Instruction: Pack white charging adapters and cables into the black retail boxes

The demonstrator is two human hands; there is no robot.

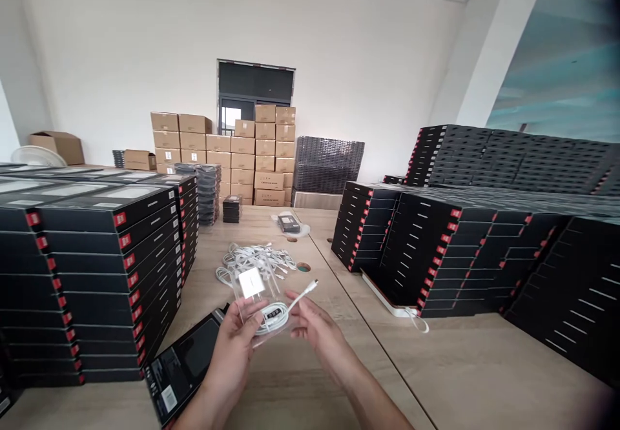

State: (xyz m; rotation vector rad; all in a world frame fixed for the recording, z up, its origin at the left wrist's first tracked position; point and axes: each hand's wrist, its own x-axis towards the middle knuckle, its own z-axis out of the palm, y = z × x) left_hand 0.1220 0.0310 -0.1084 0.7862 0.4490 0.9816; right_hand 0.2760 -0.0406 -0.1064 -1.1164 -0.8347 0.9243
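My left hand (239,330) grips a clear plastic tray (276,281) by its near left side, thumb on top. In the far part of the tray sits a white charger plug (250,283) with its prongs toward me. A coiled white charging cable (275,317) with a dark tie lies in the near part, partly under my left thumb. My right hand (312,320) is at the tray's right side, its fingers closed on the cable near the free end. The cable's connector sticks up past those fingers, pointing right. An opened black box (181,365) lies beside my left forearm.
A heap of white cables (252,259) lies just beyond the tray. Tall stacks of black boxes with red labels stand at left (97,275) and right (416,249). A bagged dark item (289,223) lies farther back. Brown cartons (242,152) are piled by the wall.
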